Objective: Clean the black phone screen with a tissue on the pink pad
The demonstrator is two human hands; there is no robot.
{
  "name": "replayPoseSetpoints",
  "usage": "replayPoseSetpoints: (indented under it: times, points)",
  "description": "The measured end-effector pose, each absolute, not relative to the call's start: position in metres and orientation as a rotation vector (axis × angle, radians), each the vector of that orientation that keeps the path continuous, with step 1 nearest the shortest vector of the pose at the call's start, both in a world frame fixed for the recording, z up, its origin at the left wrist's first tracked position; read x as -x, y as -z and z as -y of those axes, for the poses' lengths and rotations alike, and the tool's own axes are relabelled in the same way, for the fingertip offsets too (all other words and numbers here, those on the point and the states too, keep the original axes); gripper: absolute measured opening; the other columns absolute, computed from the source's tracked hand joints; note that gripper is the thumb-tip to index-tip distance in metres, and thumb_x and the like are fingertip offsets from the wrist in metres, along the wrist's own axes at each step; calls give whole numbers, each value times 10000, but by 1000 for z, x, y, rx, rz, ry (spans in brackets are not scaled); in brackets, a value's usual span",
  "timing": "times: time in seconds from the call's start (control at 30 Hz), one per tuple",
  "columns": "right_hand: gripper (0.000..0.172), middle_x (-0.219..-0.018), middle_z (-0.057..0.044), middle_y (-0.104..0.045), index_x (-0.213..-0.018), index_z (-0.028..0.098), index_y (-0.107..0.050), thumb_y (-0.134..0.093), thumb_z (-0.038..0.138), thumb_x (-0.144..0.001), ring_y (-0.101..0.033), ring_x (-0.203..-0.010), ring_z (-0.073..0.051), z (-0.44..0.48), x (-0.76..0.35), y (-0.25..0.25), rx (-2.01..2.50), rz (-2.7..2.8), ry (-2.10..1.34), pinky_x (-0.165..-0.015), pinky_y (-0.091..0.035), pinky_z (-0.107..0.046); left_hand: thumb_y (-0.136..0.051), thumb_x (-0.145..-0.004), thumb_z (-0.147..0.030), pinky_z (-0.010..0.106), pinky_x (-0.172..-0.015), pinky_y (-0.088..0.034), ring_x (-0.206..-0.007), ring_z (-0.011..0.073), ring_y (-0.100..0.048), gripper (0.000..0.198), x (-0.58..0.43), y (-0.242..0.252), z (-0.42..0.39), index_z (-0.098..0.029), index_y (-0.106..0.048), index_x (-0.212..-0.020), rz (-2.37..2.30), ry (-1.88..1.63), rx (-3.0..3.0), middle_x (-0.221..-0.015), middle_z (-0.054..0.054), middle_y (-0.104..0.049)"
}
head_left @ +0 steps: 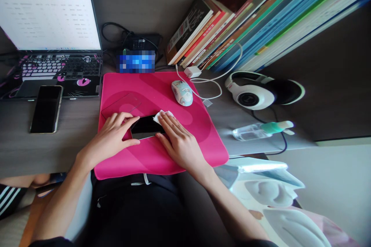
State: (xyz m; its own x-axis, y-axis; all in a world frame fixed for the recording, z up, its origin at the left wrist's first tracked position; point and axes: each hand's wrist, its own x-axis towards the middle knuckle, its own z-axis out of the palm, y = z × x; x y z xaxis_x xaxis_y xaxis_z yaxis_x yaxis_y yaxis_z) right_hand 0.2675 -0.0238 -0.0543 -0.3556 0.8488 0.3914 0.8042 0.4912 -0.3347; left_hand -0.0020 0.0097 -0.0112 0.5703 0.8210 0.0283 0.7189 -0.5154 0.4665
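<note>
A black-screened smartphone (146, 126) lies flat on the pink desk mat (162, 154). My left hand (111, 133) grips its left end, thumb at the near edge and fingers at the far edge. Over its right end is my right hand (181, 139), fingers pressing a folded white tissue (158, 117) on the screen, thumb along the near edge. The right end of the phone is hidden under that hand. Just beyond my left hand, a thin clear sheet (123, 104) rests on the mat.
A patterned mouse (182, 93) sits on the mat near a white charger (193, 71) with cable. To the right are headphones (251, 92) and a spray bottle (255, 131). Leftward are a laptop (58, 73) and a second phone (46, 109). Books (199, 31) lean at the back.
</note>
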Motion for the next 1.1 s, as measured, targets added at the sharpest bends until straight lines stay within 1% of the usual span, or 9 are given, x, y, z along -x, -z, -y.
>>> replayPoseSetpoints:
  times: [0.13,0.27,0.4,0.6,0.8,0.93,1.1]
  points:
    - [631,-1669,-137,-451,-1688,172,-314,-506,330,-1108,-363,-1588,-285,24,-267,54,1346,2223,-103,-1268,-447,-530,-671,-1010,-500,516,-1222,-407,-1400,307,-483,688,2,12,-10,-372,-396,-1627,-1248,-336,-2415,-1528,74,-493]
    - [658,-1673,-109,-447,-1705,221,-266,-512,331,-1104,-368,-1583,-290,24,-267,54,1354,2217,-122,-1266,-450,-540,-677,-1007,-497,520,-1218,-411,-1399,309,-485,692,2,11,-10,-385,-390,-1627,-1245,-336,-2421,-1523,72,-495]
    - [648,-1667,-131,-453,-1698,187,-287,-511,327,-1105,-370,-1583,-289,23,-267,54,1342,2221,-105,-1263,-455,-533,-682,-1005,-486,522,-1219,-410,-1393,311,-490,694,1,9,-9,-383,-392,-1627,-1248,-335,-2415,-1519,75,-498]
    - [673,-1675,-114,-442,-1711,219,-240,-512,322,-1104,-370,-1581,-289,24,-268,54,1349,2224,-106,-1260,-459,-540,-670,-1009,-499,534,-1209,-416,-1384,316,-499,694,2,11,-10,-414,-377,-1632,-1236,-361,-2419,-1513,68,-504]
    - [645,-1668,-132,-454,-1696,180,-291,-510,311,-1104,-366,-1586,-278,24,-267,53,1348,2231,-89,-1269,-449,-516,-666,-1010,-509,516,-1221,-406,-1397,309,-488,687,2,11,-10,-371,-398,-1627,-1253,-331,-2422,-1522,77,-497]
    - [657,-1670,-112,-455,-1703,213,-275,-516,323,-1102,-368,-1583,-282,24,-267,53,1355,2225,-105,-1269,-448,-523,-678,-1004,-498,527,-1219,-412,-1399,319,-492,675,1,10,-9,-375,-420,-1615,-1268,-331,-2401,-1515,77,-505]
    - [668,-1666,-110,-460,-1707,221,-261,-519,326,-1100,-377,-1578,-291,23,-267,54,1348,2218,-110,-1266,-451,-533,-671,-1006,-502,536,-1220,-411,-1403,323,-490,663,0,8,-9,-375,-427,-1609,-1272,-332,-2402,-1519,81,-500]
